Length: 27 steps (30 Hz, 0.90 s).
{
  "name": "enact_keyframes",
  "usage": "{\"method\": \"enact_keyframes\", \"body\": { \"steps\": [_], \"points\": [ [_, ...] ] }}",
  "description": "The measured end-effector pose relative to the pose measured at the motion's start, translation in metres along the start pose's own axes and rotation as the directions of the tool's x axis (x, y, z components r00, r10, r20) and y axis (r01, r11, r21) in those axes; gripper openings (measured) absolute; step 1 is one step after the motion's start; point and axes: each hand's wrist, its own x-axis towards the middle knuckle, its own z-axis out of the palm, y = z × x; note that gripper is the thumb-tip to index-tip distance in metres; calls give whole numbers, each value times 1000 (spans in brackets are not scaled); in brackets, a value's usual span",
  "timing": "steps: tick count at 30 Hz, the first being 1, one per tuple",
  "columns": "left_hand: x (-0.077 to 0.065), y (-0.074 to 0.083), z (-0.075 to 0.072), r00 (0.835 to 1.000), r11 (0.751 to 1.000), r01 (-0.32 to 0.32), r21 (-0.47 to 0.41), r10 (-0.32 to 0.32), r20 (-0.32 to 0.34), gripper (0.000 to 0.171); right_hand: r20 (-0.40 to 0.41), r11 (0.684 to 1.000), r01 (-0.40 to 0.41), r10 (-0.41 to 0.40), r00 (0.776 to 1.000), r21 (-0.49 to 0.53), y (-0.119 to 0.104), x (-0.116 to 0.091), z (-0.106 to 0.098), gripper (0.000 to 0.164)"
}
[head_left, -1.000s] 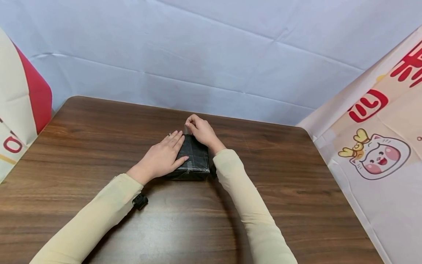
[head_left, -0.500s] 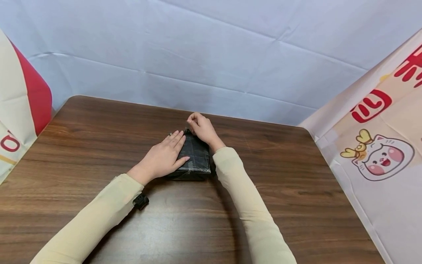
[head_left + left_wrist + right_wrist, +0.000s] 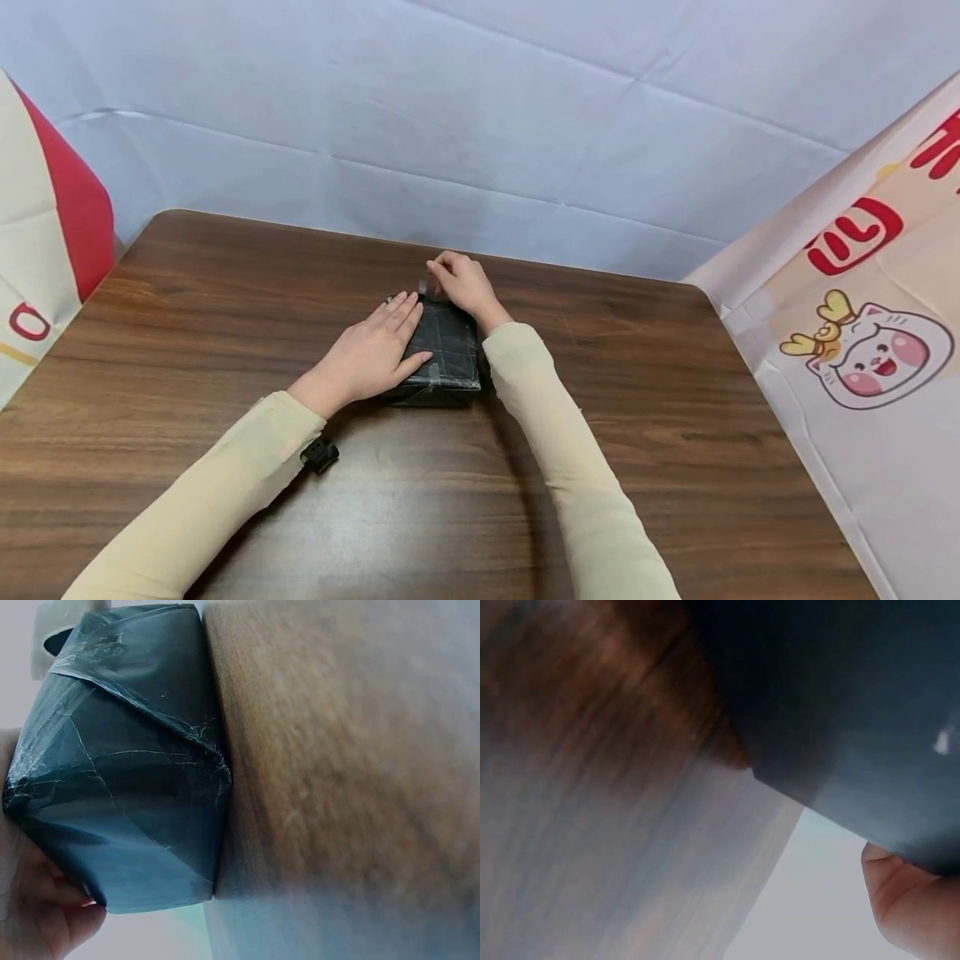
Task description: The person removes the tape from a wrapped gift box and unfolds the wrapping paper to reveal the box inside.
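A box wrapped in black film lies on the table, with clear tape across its top and near side. My left hand rests flat on the left part of its top, fingers straight. At the far edge, my right hand has curled fingers and pinches a thin clear piece of tape, only faintly visible. The left wrist view shows the wrapped box's folded, creased end close up, with left-hand fingers at its lower corner. In the right wrist view, a right-hand finger shows beside the dark wrapping.
The brown wooden table extends around the box on all sides. A pale cloth backdrop hangs behind it. A printed banner stands at the right, another cloth with red at the left. A black wrist device sits under the left sleeve.
My right hand has shifted slightly right, away from the box's far-left corner, still with curled fingers. The left hand stays flat on the box. The head view has tilted slightly.
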Motion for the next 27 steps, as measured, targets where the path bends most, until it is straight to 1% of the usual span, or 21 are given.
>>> {"method": "enact_keyframes", "body": {
  "steps": [4,8,11,14,17,20,22,24,27],
  "points": [
    [-1,0,-2,1000,1000,2,-5,-2,3,70,-11,1000,-20,20,1000,-16,-3,0,-1,34],
    [-1,1,-3,1000,1000,9,-12,-9,14,70,-18,999,-1,0,1000,-48,-4,-4,-1,27],
    [-1,0,-3,1000,1000,15,-14,-14,24,70,-25,997,59,-60,998,-59,-4,-11,-3,20],
    [0,0,-4,1000,1000,10,-19,-9,30,70,-19,986,159,-160,987,-53,-4,-22,-10,14],
    [1,-2,-7,999,1000,-2,-27,3,38,71,16,961,272,-272,962,-38,0,-32,-17,12],
    [1,-7,-11,998,999,-21,-30,23,59,71,71,937,350,-348,935,-12,5,-41,-23,13],
    [2,-10,-13,997,999,-33,-31,35,75,72,100,926,377,-374,922,-14,9,-46,-25,16],
    [3,-12,-15,996,999,-22,-27,24,86,76,109,919,392,-386,916,-37,11,-52,-25,21],
    [3,-12,-19,997,999,32,-4,-31,72,81,87,918,380,-372,924,-115,12,-62,-24,27]
  ]
}}
